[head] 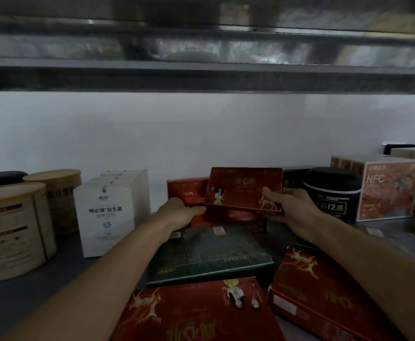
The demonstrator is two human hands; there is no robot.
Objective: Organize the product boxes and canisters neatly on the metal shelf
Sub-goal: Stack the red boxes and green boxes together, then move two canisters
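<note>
Both hands, left hand (180, 210) and right hand (284, 204), pinch a red box (244, 187) by its lower corners, upright mid-shelf (66, 262); next, likely stand it against the red stack (186, 190) behind.

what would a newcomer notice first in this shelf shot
First, the red box held up at mid-shelf, face to the camera, with the left hand gripping its lower left corner and the right hand its lower right. Next, the tan canisters at far left and the black canister right of the hands.
</note>
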